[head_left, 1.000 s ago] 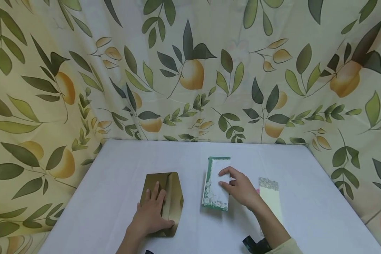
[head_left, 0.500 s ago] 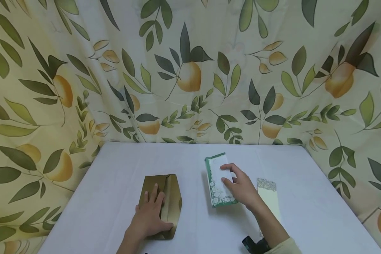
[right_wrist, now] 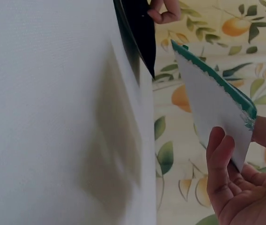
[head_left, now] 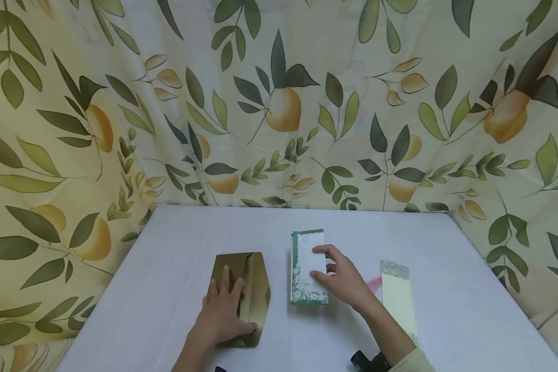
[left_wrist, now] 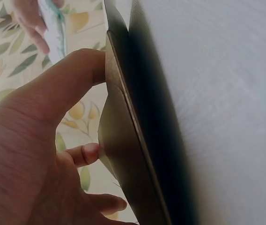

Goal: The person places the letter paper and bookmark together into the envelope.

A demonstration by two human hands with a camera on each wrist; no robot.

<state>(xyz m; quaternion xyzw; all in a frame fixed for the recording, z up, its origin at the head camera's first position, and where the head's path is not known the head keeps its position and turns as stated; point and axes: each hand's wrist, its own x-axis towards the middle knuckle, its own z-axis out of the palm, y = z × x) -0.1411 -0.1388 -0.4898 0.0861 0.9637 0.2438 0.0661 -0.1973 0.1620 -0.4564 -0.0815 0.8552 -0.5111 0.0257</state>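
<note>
On the table's left side a gold envelope lies with its flap seam showing. My left hand rests on it, fingers spread; the left wrist view shows the thumb and fingertips touching the envelope. Right of it, my right hand holds a white card with a green, flower-patterned border by its right side. In the right wrist view the card is pinched between thumb and fingers, raised above the table, with its shadow below. The card appears to have more than one layer. Part of it is hidden by the fingers.
A pale yellow strip with silvery patterned ends lies right of my right forearm, which partly covers a pink thing beside it. White cloth covers the table. A leaf-and-fruit patterned curtain hangs behind and at the sides.
The green-bordered card swung to a tilt, then straightened and moved left, closer to the envelope, with my right hand. More of the pink thing shows. My left hand stays on the envelope.
</note>
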